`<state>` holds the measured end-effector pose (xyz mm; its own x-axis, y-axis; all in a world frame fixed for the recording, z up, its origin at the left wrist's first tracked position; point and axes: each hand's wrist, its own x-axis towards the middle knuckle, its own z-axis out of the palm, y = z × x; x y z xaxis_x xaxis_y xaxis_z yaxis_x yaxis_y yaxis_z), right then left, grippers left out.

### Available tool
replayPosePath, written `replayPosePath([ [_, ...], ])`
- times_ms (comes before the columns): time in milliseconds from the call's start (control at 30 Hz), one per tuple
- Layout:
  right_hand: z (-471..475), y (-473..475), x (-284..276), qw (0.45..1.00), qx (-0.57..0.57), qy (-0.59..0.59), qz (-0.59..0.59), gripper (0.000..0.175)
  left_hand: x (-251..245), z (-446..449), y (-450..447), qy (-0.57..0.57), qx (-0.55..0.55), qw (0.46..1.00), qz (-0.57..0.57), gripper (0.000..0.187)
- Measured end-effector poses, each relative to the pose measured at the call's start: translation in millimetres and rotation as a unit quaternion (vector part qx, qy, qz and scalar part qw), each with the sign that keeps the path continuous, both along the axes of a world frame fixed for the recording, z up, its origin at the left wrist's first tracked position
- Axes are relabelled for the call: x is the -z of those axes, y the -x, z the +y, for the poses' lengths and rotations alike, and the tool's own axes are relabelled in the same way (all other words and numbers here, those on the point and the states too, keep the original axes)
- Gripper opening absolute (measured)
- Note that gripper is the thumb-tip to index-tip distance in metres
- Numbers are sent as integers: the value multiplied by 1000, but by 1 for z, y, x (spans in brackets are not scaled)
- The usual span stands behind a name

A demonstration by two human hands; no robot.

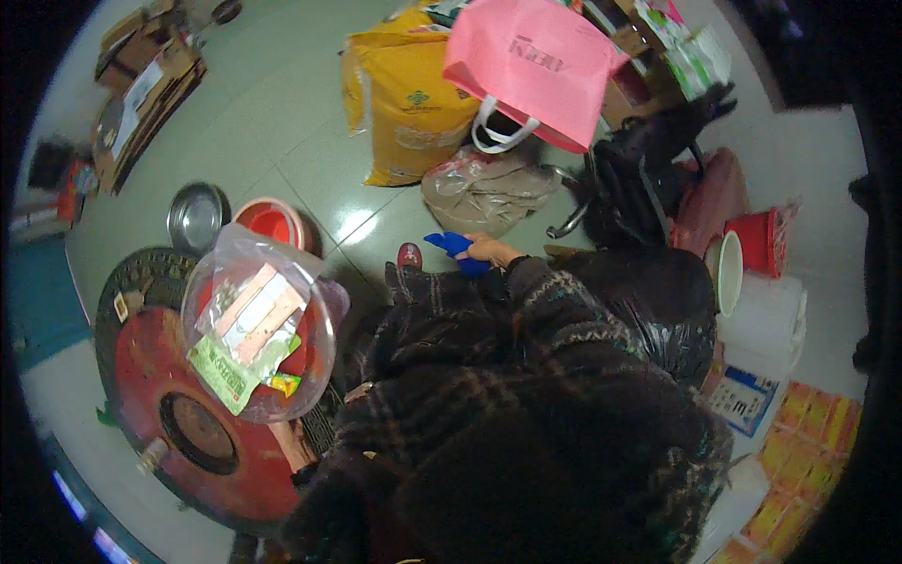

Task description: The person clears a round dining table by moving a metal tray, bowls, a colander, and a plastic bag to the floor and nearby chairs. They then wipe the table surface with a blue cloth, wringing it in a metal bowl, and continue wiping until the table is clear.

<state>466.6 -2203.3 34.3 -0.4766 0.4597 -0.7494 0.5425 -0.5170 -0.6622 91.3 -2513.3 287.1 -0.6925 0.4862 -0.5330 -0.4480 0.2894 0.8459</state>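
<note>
My left hand (283, 431) reaches to the near rim of a clear plastic basin (325, 374). Its fingers are hidden behind the basin, so I cannot tell whether they grip it. Inside the basin lie a clear plastic bag (236, 243), a pink-and-white strip (261, 310), a green packet (224, 374) and a small yellow packet (285, 384). Red shows through the basin's wall. My right hand (491, 250) is closed around a bunched blue cloth (451, 244), close to my dark trouser leg. Part of the cloth sticks out past the fingers.
Under the basin stands a round red table (141, 374) with a dark rim. A metal bowl (197, 215) and a pink basin (285, 218) are beyond it. Ahead are a yellow sack (412, 113), a pink bag (528, 63) and a grey plastic bag (486, 190). Flattened cardboard (151, 99) leans at far left.
</note>
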Motion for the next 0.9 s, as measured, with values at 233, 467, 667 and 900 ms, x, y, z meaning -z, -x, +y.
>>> replayPosePath([
  [233, 32, -128, -25, 948, 197, 173, 181, 49, -106, 162, -128, 102, 65, 992, 34, 38],
  [467, 56, -320, -56, 925, 207, 285, 141, 48, -118, 270, -260, 260, 130, 956, -23, 36],
  [667, 80, -384, -108, 929, 257, 255, 77, 50, -99, 413, -300, 294, 245, 922, -58, 35],
  [900, 91, -483, -183, 900, 332, 282, -15, 64, -23, 541, -357, 286, 418, 858, -84, 34],
])
